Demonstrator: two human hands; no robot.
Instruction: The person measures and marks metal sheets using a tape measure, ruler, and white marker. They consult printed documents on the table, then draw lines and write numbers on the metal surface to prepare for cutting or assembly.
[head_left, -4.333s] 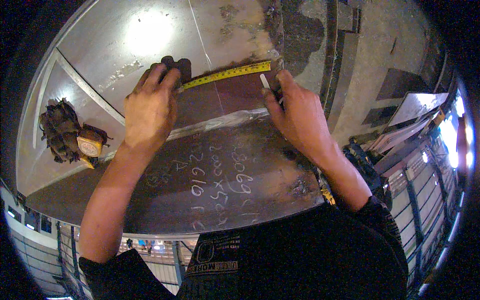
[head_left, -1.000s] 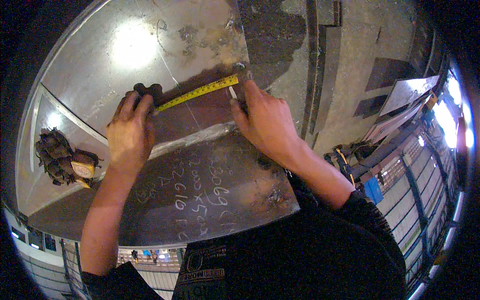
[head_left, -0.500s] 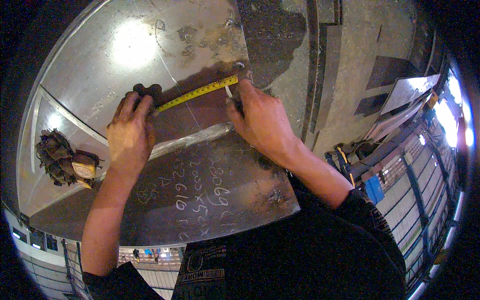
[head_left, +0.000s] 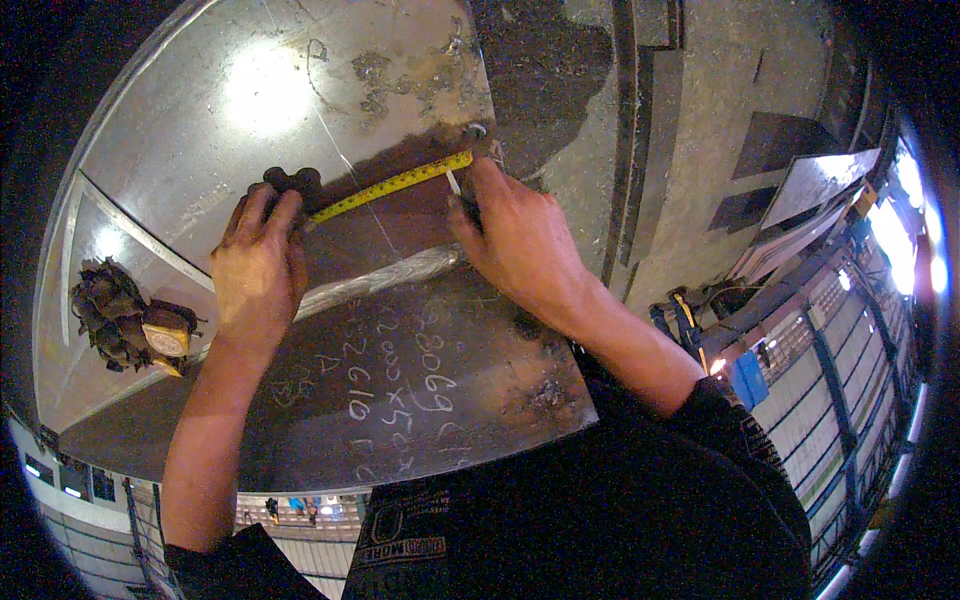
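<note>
A yellow tape measure blade (head_left: 390,185) stretches across the dark steel plate (head_left: 330,400). At its left end, my left hand (head_left: 262,255) is closed with bent fingers round the tape; the case is not visible. A dark lobed piece (head_left: 293,184) touches those fingertips. My right hand (head_left: 520,235) lies at the blade's other end, index finger by its tip near the plate's edge. From its closed fingers a thin white marking stick (head_left: 453,182) points up just below the blade. A scribed line (head_left: 335,145) crosses the plate and passes under the tape.
At the left lie dark crumpled gloves (head_left: 110,310) and a yellow-topped round object (head_left: 170,332), beside a metal set square (head_left: 150,235). White chalk writing marks the near plate. Sheets of metal (head_left: 820,190) are stacked on the right, beyond the concrete floor (head_left: 690,200).
My right hand and the marking stick have shifted very slightly left along the tape. The left hand is almost still. A bright glow has appeared in the background at right.
</note>
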